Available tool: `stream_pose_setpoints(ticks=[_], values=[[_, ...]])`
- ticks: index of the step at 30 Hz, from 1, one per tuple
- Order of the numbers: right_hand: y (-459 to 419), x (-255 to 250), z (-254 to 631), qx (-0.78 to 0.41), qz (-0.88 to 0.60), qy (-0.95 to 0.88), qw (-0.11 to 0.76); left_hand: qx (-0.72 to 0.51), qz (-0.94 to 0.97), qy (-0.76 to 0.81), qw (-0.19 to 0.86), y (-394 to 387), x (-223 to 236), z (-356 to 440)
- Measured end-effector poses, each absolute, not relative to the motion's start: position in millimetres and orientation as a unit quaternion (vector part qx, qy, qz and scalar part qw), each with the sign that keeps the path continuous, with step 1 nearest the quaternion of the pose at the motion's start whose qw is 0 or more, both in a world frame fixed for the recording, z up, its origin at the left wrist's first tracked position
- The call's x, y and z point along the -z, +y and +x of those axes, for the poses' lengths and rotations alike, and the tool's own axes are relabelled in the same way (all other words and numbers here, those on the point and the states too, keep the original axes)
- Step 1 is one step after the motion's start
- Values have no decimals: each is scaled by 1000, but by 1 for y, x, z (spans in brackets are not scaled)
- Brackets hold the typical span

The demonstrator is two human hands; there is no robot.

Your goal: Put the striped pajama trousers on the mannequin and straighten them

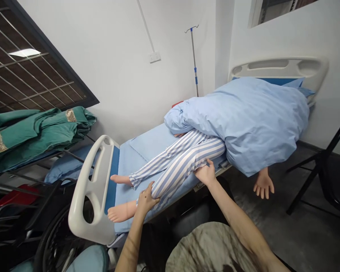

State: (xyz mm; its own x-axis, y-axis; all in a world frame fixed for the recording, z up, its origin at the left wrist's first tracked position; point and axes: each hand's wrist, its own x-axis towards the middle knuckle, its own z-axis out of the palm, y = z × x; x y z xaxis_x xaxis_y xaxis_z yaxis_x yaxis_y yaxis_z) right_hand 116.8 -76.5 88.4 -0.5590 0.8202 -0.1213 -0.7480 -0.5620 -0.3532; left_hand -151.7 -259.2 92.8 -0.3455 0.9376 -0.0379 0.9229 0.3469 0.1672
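A manikin in blue-and-white striped trousers (184, 160) lies on a hospital bed, its legs bare of the quilt. My left hand (146, 198) grips the near lower leg just above the ankle, thumb on top of the cloth. Around the underside of the same leg, near the knee, my right hand (205, 172) is closed; some of its fingers are hidden beneath. The near foot (121, 212) and far foot (121, 179) rest towards the footboard. A puffed light-blue quilt (243, 117) covers the upper body. One manikin hand (264, 186) hangs over the bed's near side.
The bed's footboard (79, 204) stands at left, its headboard (277, 66) at far right. Behind is a drip stand (195, 64). A wheelchair wheel (52, 241) and a rack with green padded covers (45, 130) are left; a black folding chair (324, 162) is right.
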Motion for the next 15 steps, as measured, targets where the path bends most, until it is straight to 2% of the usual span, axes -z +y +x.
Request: stream_pose_setpoints(ticks=[4, 9, 15], values=[[-75, -94, 119, -858, -150, -180, 457, -112, 588, 800, 36, -273, -74, -153], [-74, -97, 121, -853, -180, -207, 445, -67, 548, 834, 8, -273, -68, -154], [-70, -99, 122, -857, -163, -189, 452, -73, 496, 863, 58, -242, -51, -132]])
